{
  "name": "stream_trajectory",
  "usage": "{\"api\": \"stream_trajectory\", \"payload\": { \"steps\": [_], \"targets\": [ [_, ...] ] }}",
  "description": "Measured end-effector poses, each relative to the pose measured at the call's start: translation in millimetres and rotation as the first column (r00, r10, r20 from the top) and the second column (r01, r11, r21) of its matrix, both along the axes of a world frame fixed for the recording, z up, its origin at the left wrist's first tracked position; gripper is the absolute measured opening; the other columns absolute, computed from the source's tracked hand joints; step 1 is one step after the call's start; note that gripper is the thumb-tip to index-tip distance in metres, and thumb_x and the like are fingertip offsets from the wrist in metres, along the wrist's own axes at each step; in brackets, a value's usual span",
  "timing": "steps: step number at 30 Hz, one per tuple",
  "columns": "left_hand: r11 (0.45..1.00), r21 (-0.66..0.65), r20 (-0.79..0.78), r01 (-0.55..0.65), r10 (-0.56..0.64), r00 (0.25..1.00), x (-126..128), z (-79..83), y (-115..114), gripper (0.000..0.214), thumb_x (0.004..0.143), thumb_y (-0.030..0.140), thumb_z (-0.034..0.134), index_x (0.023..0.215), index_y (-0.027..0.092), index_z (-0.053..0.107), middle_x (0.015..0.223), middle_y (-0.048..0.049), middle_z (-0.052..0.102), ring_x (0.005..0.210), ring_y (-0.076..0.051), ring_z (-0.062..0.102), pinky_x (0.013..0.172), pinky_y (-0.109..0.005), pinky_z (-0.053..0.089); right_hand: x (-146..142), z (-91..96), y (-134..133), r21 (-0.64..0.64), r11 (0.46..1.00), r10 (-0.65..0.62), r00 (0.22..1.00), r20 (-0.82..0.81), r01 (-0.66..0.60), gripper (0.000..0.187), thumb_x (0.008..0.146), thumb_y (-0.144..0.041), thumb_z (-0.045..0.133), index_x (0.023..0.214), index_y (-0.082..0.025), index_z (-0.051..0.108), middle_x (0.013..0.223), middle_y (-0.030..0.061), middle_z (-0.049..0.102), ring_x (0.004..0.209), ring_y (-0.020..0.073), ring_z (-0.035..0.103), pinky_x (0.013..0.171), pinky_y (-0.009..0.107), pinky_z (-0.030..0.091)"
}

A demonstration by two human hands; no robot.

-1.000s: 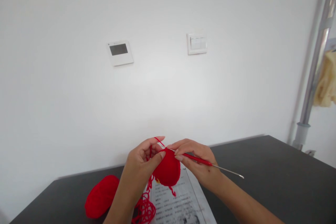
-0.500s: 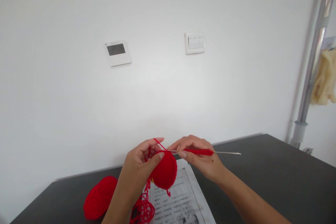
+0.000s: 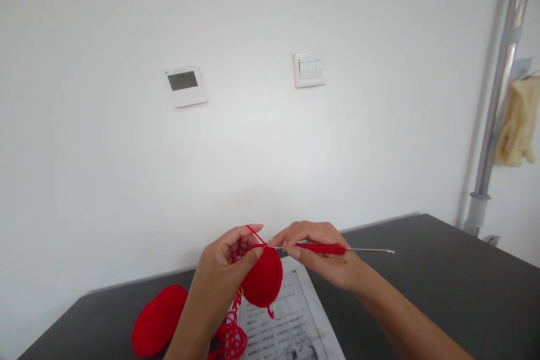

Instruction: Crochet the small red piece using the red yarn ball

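My left hand (image 3: 223, 261) pinches the top edge of a round red crochet piece (image 3: 262, 277), with a strand of red yarn looped over its raised forefinger. My right hand (image 3: 323, 253) is closed on a crochet hook with a red grip (image 3: 320, 248); its metal tip meets the piece's upper edge and its bare metal tail points right. Loose red yarn (image 3: 231, 337) hangs down from the work to the table.
A red yarn ball (image 3: 158, 319) lies on the dark table (image 3: 442, 287) at lower left. A printed sheet (image 3: 287, 326) lies under my hands. On the white wall hang a thermostat panel (image 3: 184, 85) and a light switch (image 3: 309, 69). A metal pole (image 3: 491, 118) and a cream cloth (image 3: 517, 124) stand at right.
The hook has levelled from slanting down-right to nearly horizontal. Both hands stay at the piece's top edge; the view drifted slightly.
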State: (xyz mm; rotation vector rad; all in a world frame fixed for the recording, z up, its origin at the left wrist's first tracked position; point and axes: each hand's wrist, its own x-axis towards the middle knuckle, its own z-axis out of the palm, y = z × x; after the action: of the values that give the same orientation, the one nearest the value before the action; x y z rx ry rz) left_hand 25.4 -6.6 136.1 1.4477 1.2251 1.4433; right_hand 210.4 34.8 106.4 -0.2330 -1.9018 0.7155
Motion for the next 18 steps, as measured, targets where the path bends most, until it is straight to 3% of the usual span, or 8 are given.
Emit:
{"api": "stream_trajectory", "payload": {
  "steps": [5, 11, 18],
  "targets": [
    [0.998, 0.046, -0.125, -0.033, 0.039, 0.991, -3, -3.3, 3, 0.028, 0.068, 0.027, 0.065, 0.095, 0.019, 0.069, 0.070, 0.0007, 0.066, 0.068, -0.016, 0.059, 0.064, -0.027, 0.045, -1, 0.6, -2, 0.065, 0.997, -0.049, 0.996, 0.068, 0.045, 0.012, 0.089, -0.013, 0.050, 0.091, -0.018, 0.061, 0.099, 0.0068, 0.069, 0.090, 0.0152, 0.065, 0.080, 0.030, 0.052],
    [0.981, 0.183, -0.377, -0.069, 0.135, 0.916, -7, -5.8, 4, 0.024, 0.077, 0.028, 0.058, 0.098, 0.022, 0.067, 0.077, -0.0009, 0.067, 0.073, -0.019, 0.061, 0.069, -0.030, 0.047, -8, 0.7, -6, 0.188, 0.976, -0.125, 0.989, 0.076, 0.109, 0.015, 0.090, -0.011, 0.048, 0.096, -0.018, 0.060, 0.102, 0.0069, 0.068, 0.093, 0.0141, 0.064, 0.082, 0.028, 0.052],
    [0.951, 0.291, -0.480, -0.105, 0.240, 0.844, -1, -1.9, -2, 0.021, 0.079, 0.021, 0.054, 0.096, 0.023, 0.066, 0.080, 0.0000, 0.066, 0.076, -0.019, 0.061, 0.070, -0.029, 0.045, -12, -0.2, -8, 0.311, 0.938, -0.178, 0.982, 0.061, 0.151, 0.017, 0.090, -0.009, 0.046, 0.099, -0.018, 0.057, 0.103, 0.0090, 0.066, 0.095, 0.0143, 0.063, 0.082, 0.026, 0.052]
  ]
}}
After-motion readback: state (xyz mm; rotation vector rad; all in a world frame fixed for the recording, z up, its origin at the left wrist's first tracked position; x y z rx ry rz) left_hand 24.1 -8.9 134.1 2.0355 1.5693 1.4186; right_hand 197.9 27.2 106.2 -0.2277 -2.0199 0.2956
